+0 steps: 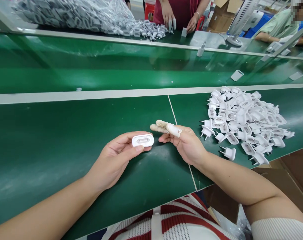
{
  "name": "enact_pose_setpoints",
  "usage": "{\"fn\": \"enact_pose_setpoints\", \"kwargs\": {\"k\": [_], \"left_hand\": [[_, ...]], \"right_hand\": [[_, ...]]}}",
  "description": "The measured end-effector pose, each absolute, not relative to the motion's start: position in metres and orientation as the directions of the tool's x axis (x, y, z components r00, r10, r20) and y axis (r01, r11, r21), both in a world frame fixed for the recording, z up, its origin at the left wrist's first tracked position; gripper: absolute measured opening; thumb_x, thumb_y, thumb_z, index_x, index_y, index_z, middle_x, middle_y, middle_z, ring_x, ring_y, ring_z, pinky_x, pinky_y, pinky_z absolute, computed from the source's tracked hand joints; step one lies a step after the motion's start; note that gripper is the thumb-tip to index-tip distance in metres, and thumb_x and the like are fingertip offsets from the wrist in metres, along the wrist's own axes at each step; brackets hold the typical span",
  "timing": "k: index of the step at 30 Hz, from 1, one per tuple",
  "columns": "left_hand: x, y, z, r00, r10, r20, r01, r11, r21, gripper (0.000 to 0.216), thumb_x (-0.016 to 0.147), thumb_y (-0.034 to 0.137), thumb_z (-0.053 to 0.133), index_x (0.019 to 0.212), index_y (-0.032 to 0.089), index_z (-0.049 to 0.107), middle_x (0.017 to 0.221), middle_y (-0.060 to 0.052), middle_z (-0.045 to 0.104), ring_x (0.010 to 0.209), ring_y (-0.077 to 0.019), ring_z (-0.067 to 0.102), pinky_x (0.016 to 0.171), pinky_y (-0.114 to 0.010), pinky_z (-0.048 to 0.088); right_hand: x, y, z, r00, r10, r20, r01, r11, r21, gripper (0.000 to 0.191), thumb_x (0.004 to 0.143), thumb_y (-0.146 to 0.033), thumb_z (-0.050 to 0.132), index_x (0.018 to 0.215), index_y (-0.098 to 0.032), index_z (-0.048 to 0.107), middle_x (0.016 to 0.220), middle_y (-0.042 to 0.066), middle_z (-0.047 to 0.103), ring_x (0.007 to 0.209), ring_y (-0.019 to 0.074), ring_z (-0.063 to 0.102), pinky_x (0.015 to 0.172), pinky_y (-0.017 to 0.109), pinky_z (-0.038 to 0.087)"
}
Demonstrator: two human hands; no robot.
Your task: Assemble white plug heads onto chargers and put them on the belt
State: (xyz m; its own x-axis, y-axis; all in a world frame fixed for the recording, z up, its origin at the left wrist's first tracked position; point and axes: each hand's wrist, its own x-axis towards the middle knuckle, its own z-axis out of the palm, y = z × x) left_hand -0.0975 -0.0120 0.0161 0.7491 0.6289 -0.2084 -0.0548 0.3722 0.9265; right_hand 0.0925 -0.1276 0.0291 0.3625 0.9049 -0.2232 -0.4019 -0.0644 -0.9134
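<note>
My left hand grips a white oval plug housing between thumb and fingers, above the green bench. The housing's recessed face is turned up towards me, and its other side is hidden. Just to the right, my right hand is apart from it, with fingers stretched out and nothing visible in them. Pale finger cots cover some of its fingertips. Beyond that hand lies a heap of white two-pin plug housings, with one loose plug housing at its near edge.
A raised ledge with a white strip runs along the back. Past it are a bag of small parts, a co-worker's hands, and a small white piece. An open cardboard box stands below the bench at right.
</note>
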Motion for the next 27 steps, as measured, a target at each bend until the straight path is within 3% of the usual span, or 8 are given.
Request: {"fn": "enact_pose_setpoints", "kwargs": {"k": [3,8,13,18,22,27], "left_hand": [[-0.0970,-0.0128,0.0153,0.749,0.628,-0.210,-0.061,0.382,0.922,0.030,0.079,0.041,0.093,0.105,0.026,0.087,0.117,-0.008,0.083,0.100,-0.0256,0.080,0.095,-0.037,0.068],[-0.0952,-0.0133,0.0146,0.744,0.624,-0.239,-0.069,0.428,0.901,0.031,0.087,0.046,0.088,0.110,0.025,0.084,0.118,-0.010,0.082,0.100,-0.0274,0.080,0.091,-0.039,0.069],[-0.0938,-0.0137,0.0177,0.765,0.599,-0.237,-0.058,0.431,0.901,0.036,0.090,0.052,0.084,0.110,0.022,0.083,0.119,-0.012,0.081,0.094,-0.0263,0.081,0.083,-0.036,0.069],[-0.0946,-0.0137,0.0153,0.759,0.610,-0.227,-0.073,0.427,0.901,0.032,0.092,0.050,0.083,0.112,0.026,0.083,0.124,-0.009,0.079,0.111,-0.0277,0.077,0.090,-0.034,0.067],[-0.0958,-0.0099,0.0149,0.750,0.625,-0.217,-0.083,0.414,0.907,0.030,0.089,0.045,0.086,0.112,0.026,0.083,0.120,-0.008,0.079,0.115,-0.0273,0.076,0.097,-0.035,0.066],[-0.0939,-0.0043,0.0197,0.722,0.664,-0.194,-0.099,0.377,0.921,0.027,0.082,0.041,0.092,0.099,0.022,0.083,0.132,-0.009,0.074,0.111,-0.0261,0.077,0.095,-0.032,0.066]], "right_hand": [[0.0935,-0.1277,0.0283,0.383,0.893,-0.238,-0.408,-0.068,-0.910,0.026,0.081,-0.047,0.086,0.097,-0.026,0.088,0.125,0.008,0.081,0.088,0.0179,0.074,0.087,0.034,0.056],[0.0939,-0.1296,0.0268,0.377,0.906,-0.192,-0.357,-0.049,-0.933,0.025,0.084,-0.050,0.086,0.083,-0.025,0.086,0.129,0.010,0.080,0.111,0.0232,0.074,0.092,0.036,0.056],[0.0920,-0.1305,0.0275,0.321,0.933,-0.162,-0.407,-0.018,-0.913,0.035,0.075,-0.044,0.095,0.106,-0.031,0.087,0.132,0.007,0.079,0.100,0.0197,0.075,0.091,0.036,0.057],[0.0941,-0.1294,0.0242,0.363,0.911,-0.196,-0.443,-0.016,-0.896,0.031,0.076,-0.052,0.093,0.095,-0.027,0.088,0.128,0.009,0.080,0.087,0.0163,0.072,0.084,0.032,0.056],[0.0969,-0.1293,0.0238,0.281,0.948,-0.150,-0.510,0.016,-0.860,0.041,0.084,-0.059,0.083,0.104,-0.023,0.087,0.117,0.012,0.083,0.086,0.0183,0.073,0.082,0.032,0.056],[0.0995,-0.1291,0.0247,0.169,0.976,-0.141,-0.601,-0.011,-0.799,0.043,0.088,-0.058,0.077,0.112,-0.024,0.084,0.105,0.008,0.085,0.082,0.0173,0.074,0.084,0.032,0.056]]}}
